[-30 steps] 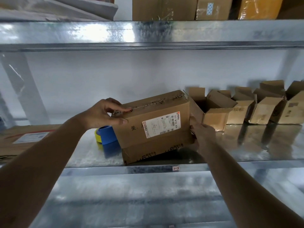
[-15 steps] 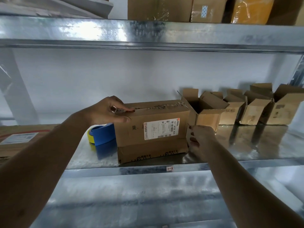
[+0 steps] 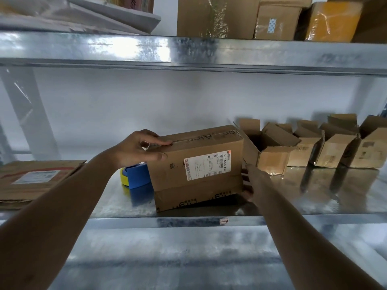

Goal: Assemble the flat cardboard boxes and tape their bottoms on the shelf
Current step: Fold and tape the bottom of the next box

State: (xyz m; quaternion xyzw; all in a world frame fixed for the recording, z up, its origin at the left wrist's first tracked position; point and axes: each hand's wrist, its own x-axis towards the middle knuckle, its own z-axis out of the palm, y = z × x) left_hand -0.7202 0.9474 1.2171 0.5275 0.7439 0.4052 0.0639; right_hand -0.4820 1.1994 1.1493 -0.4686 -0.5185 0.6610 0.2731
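A closed brown cardboard box (image 3: pixel 194 166) with a white label on its front stands on the metal shelf (image 3: pixel 188 221), its right bottom corner slightly raised. My left hand (image 3: pixel 136 148) grips its top left corner, fingers on the taped top seam and thumb on the front face. My right hand (image 3: pixel 250 181) presses against the box's right end, with the fingertips hidden behind the edge. A blue tape roll (image 3: pixel 137 175) and a yellow one (image 3: pixel 123 176) lie just left of the box, partly behind it.
Flat cardboard (image 3: pixel 35 181) lies at the shelf's left. Several small assembled boxes with open flaps (image 3: pixel 270 153) stand in a row to the right, the nearest touching the big box. The upper shelf (image 3: pixel 188 51) carries wrapped parcels. A lower shelf lies below.
The box has swung from a clear tilt to nearly level. My left hand stays on its top left corner. My right hand has kept to the right end.
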